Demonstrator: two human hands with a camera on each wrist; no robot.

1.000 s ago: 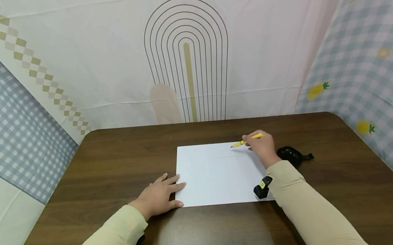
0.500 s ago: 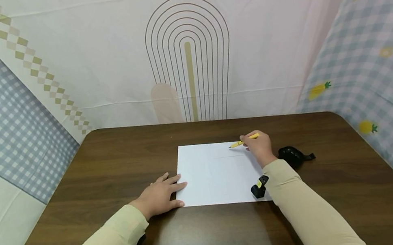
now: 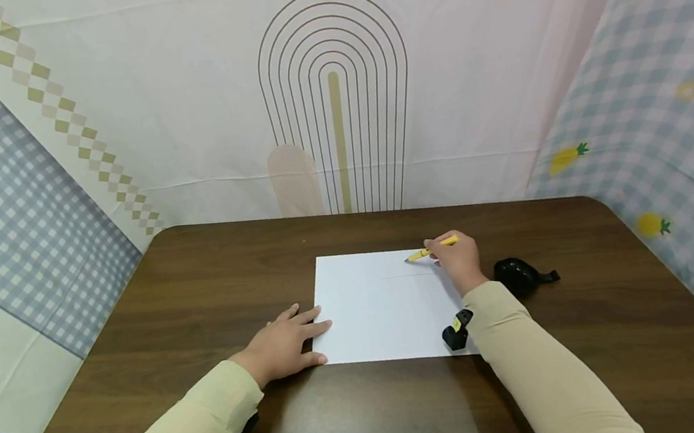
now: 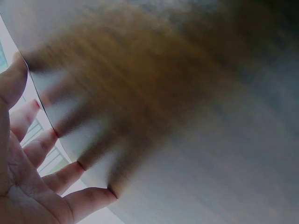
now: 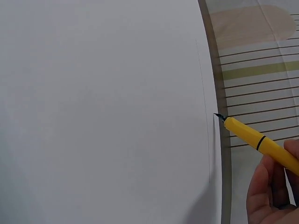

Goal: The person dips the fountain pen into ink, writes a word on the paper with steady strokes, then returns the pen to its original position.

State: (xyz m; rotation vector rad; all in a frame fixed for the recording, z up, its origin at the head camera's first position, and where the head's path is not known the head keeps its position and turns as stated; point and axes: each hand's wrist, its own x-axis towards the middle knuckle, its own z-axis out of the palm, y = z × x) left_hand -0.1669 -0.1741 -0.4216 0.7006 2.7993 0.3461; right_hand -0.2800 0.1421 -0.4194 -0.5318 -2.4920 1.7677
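Observation:
A white sheet of paper (image 3: 378,314) lies on the brown table, with one thin straight line across its upper part. My right hand (image 3: 458,260) pinches a yellow fountain pen (image 3: 432,249) over the sheet's far right part. In the right wrist view the dark nib of the pen (image 5: 247,134) is right at the paper, between the drawn line (image 5: 204,93) and the sheet's far edge. My left hand (image 3: 281,347) rests with fingers spread at the sheet's left edge, fingertips overlapping it. The left wrist view shows the spread fingers of that left hand (image 4: 37,182) from the palm side.
A glossy black rounded object with a short tail (image 3: 519,277) lies on the table (image 3: 230,274) right of the paper, beyond the right sleeve. A small black device (image 3: 457,331) at the right wrist hangs over the sheet's near right corner. Patterned cloth (image 3: 198,119) hangs behind the table.
My right hand has shifted slightly left over the paper with the fountain pen, mostly in the first half second. My left hand keeps its place on the sheet. The head view has shifted slightly.

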